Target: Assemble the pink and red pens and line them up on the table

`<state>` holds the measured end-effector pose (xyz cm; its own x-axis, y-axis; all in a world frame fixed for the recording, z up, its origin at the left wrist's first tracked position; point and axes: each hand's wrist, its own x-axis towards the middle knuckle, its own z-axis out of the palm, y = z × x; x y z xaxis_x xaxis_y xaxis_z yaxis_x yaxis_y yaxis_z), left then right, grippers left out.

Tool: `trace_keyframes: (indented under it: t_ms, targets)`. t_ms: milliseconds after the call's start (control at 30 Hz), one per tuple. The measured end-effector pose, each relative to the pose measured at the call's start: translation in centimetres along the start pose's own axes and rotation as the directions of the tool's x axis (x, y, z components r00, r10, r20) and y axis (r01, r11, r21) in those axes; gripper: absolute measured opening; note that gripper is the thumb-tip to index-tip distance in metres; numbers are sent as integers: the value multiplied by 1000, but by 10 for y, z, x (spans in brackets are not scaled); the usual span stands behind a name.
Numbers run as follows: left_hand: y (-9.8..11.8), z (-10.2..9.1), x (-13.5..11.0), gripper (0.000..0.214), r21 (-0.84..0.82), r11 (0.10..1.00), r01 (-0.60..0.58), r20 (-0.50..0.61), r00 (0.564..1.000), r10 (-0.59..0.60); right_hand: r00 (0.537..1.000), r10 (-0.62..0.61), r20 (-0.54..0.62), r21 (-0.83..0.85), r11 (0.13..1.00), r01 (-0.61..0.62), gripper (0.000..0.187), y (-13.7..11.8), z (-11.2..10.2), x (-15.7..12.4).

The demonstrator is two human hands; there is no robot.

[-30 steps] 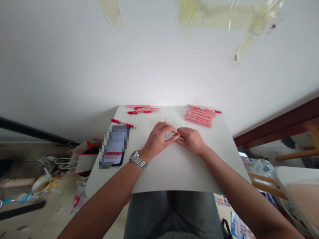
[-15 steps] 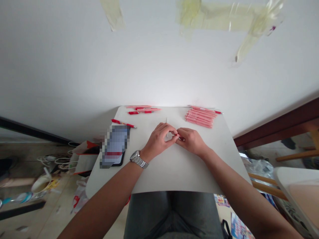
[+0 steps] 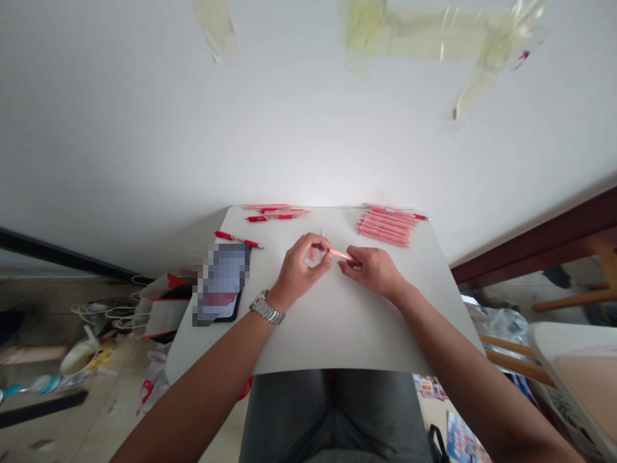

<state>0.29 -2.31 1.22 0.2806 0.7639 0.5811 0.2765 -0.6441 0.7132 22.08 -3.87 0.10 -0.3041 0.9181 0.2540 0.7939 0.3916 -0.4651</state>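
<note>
Over the middle of the small white table (image 3: 337, 328) my two hands meet on one pink pen (image 3: 341, 255). My left hand (image 3: 299, 270), a metal watch on its wrist, pinches the pen's left end with curled fingers. My right hand (image 3: 373, 270) grips the pen's right part with closed fingers. A thin white refill (image 3: 322, 232) lies on the table just beyond my hands.
A row of several pink pens (image 3: 385, 228) lies at the table's far right. Red and pink pens (image 3: 274, 212) lie at the far left, one red pen (image 3: 238, 240) nearer, beside a phone (image 3: 222, 281). Bags and clutter cover the floor on the left; wooden furniture stands right.
My hands have drawn slightly apart, and a longer stretch of the pink pen now shows between them. The left hand shifted a little left and up.
</note>
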Motion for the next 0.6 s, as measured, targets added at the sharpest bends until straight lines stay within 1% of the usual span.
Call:
trace_keyframes:
  t_ms: [67,133,200,267,467,600]
  targets:
    - [1,0,1,7,-8,1000,4,-6,1000,-4,999,43,-25,-27,999,-43,28,-4,1,0]
    - [1,1,1,7,-15,1000,2,-6,1000,-2,991,118,-58,-59,991,-121,26,-7,2,0]
    - [1,1,0,6,-14,1000,2,-4,1000,-3,975,204,-88,-82,974,-211,22,-7,3,0]
    - [1,1,0,5,-11,1000,8,1,1000,-8,959,264,-100,-88,958,-273,21,-7,4,0]
    - [0,1,-1,6,-11,1000,29,-8,1000,-29,949,309,-67,-67,947,-313,24,-3,5,0]
    - [-3,1,-1,7,-24,998,63,-26,998,-64,948,312,-71,5,950,-312,22,-3,5,0]
